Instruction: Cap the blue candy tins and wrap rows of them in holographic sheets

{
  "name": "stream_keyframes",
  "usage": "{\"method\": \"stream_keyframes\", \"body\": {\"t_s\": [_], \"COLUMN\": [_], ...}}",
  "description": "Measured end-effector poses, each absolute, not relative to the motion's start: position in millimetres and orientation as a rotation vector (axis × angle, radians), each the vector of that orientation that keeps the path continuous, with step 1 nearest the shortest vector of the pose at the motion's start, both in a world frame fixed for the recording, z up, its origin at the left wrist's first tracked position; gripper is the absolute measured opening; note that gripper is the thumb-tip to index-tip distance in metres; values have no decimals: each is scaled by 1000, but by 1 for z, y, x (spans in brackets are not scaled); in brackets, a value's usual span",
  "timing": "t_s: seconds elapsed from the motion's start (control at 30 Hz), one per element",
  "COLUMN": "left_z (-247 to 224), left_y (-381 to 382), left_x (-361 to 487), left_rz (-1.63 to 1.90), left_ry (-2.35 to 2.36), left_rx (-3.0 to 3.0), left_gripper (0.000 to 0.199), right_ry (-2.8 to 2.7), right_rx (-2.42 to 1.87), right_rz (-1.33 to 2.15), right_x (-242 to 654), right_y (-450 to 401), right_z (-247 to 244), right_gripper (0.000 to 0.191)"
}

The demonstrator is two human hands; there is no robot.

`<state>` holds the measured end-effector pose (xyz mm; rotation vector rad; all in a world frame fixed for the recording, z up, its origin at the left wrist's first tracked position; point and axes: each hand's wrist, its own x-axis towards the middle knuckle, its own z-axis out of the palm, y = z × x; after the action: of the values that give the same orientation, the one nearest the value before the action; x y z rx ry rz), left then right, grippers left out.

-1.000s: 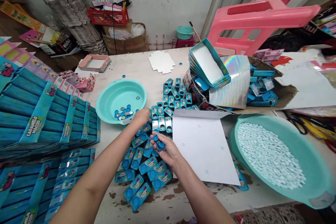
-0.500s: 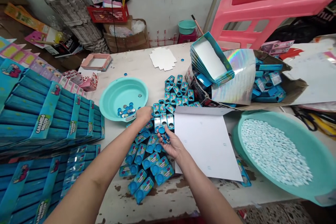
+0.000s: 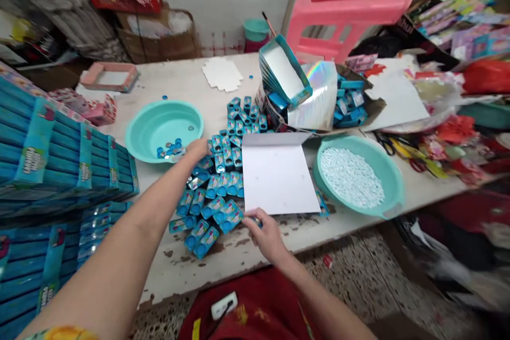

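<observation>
Small blue printed tins (image 3: 229, 183) lie in a dense group in the middle of the table. Those nearer me have round blue caps on them; several farther back show dark round openings. My left hand (image 3: 198, 150) is curled at the left side of the group, beside the rim of the small turquoise basin (image 3: 137, 151); its fingertips are hidden. Inside that basin lie loose round caps (image 3: 174, 147). My right hand (image 3: 265, 234) is closed at the front right of the tins, below the white sheet (image 3: 277, 178). Blue round caps show partly between its fingers.
A larger turquoise basin (image 3: 392, 186) of pale blue candies stands right. Behind the sheet sits an open carton (image 3: 374, 106) of blue tins, with stacked trays (image 3: 285, 71) leaning on it. Display boxes (image 3: 59, 154) are piled left. A pink stool (image 3: 338, 16) is behind.
My right hand has moved from the middle of the tins toward the table's front edge, and its fingers have closed. My left hand stays by the basin. The view has swung right and down.
</observation>
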<state>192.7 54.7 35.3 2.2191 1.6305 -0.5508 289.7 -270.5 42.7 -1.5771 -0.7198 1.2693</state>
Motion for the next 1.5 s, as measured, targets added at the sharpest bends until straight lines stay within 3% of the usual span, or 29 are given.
{"method": "stream_keyframes", "body": {"t_s": [0.13, 0.23, 0.4, 0.5, 0.6, 0.7, 0.8, 0.9, 1.0, 1.1, 1.23, 1.3, 1.4, 1.5], "left_z": [20, 10, 6, 11, 13, 13, 15, 31, 60, 78, 36, -4, -54, -75], "left_y": [62, 62, 58, 56, 54, 52, 54, 52, 14, -78, -220, -264, -287, -284], "left_x": [189, 185, 185, 186, 185, 183, 183, 186, 189, 194, 211, 223, 235, 231], "left_rz": [-523, -447, -406, -430, -429, -410, -473, -551, -292, -21, -286, -357, -401, -373], "left_ry": [1620, 1646, 1691, 1696, 1636, 1568, 1532, 1542, 1617, 1317, 607, 536, 552, 507], "left_rx": [2269, 2303, 2339, 2317, 2337, 2379, 2353, 2297, 2457, 2468, 2317, 2370, 2411, 2391], "left_gripper": [27, 29, 31, 30, 33, 40, 42, 39, 39, 32, 24, 26, 26, 20], "right_ry": [-1321, -1604, -1865, -1640, -1025, -431, -234, 114, 410, 501, 587, 623, 618, 590], "right_rx": [-1985, -2226, -2177, -2167, -1976, -1678, -1561, -1144, -685, -463, -446, -523, -625, -678], "right_rz": [1029, 933, 453, 397, 709, 925, 976, 1155, 1277, 1289, 1262, 1231, 1206, 1217], "right_x": [295, 304, 319, 323, 329, 344, 363, 374, 373, 368, 367, 370, 374, 375], "right_y": [-339, -352, -353, -351, -345, -343, -351, -363, -371, -373, -373, -371, -368, -366], "right_z": [-23, -74, -112, -112, -107, -102, -95, -86, -77, -71, -74, -78, -83, -87], "right_gripper": [14, 17, 20, 20, 15, 22, 28, 24, 18, 15, 17, 19, 18, 16]}}
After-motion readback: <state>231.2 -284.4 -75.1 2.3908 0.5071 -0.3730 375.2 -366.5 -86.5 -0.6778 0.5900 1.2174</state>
